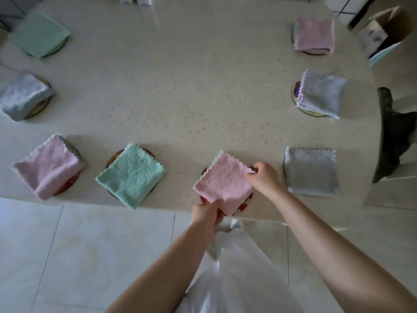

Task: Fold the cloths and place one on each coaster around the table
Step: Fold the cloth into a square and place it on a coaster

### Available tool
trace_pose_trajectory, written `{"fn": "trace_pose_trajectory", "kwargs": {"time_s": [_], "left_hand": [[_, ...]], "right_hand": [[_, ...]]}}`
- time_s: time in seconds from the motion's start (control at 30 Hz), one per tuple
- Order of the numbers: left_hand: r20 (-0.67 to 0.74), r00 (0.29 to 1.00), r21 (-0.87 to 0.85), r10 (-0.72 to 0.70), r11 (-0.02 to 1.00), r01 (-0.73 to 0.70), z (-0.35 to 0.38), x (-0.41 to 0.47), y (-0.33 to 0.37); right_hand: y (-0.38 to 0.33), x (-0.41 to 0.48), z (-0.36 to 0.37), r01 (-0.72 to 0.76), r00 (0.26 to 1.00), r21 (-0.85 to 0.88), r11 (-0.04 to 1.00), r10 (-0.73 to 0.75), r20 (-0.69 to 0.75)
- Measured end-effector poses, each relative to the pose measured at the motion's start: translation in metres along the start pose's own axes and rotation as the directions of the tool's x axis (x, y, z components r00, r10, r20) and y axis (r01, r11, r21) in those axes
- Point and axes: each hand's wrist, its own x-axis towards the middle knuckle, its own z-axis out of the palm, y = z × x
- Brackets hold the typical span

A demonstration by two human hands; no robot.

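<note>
Folded pink cloth [223, 181], being set down on the red coaster [203, 199] at the near edge of the table [180, 98].

A thin white sheet [228, 263], possibly a bag, is hanging between the forearms, with no contents showing. The left hand [208, 212] is pinching the cloth's nearest corner and the right hand [262, 177] its right corner. Their fingers are curling narrowly on the fabric, probably keeping the fold shut while squaring it over the coaster, whose rim is peeking out beneath. Alongside, a mint cloth [132, 176], a left pink cloth [48, 167] and a grey cloth [311, 171] are lying folded on coasters. Farther out, a left grey cloth [22, 96], green cloth [38, 33], lavender cloth [321, 93] and far pink cloth [314, 36] are sitting likewise, so this is looking like the last place. Beyond the table, an open cardboard box [383, 30] is standing, its inside too dark to read.
</note>
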Motion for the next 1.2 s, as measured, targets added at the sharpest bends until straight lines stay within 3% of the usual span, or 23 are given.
{"fn": "trace_pose_trajectory", "kwargs": {"time_s": [0.17,0.37,0.53,0.73,0.97,1.2], "left_hand": [[0.060,0.990,-0.012,0.125,0.992,-0.124,0.001,-0.004,0.001],[0.020,0.888,0.385,0.459,0.817,-0.430,-0.013,-0.009,0.024],[0.071,0.852,0.540,0.518,0.699,-0.469,-0.021,-0.004,0.034],[0.016,0.826,0.623,0.564,0.640,-0.449,-0.025,0.003,0.034],[0.096,0.770,0.674,0.631,0.528,-0.517,-0.034,0.006,0.025],[0.100,0.782,0.724,0.615,0.494,-0.482,-0.049,0.005,0.020]], "right_hand": [[0.000,-0.010,-0.005,-0.072,0.997,0.160,0.984,0.066,0.044],[0.012,-0.033,-0.009,-0.119,0.991,0.441,0.890,0.078,0.110],[0.034,-0.048,0.013,-0.145,0.987,0.449,0.881,0.099,0.125],[0.042,-0.062,0.029,-0.115,0.992,0.381,0.917,0.084,0.097],[0.041,-0.068,0.035,0.135,0.991,0.067,0.989,-0.133,-0.033],[0.036,-0.061,0.024,0.134,0.991,-0.034,0.990,-0.134,-0.012]]}}
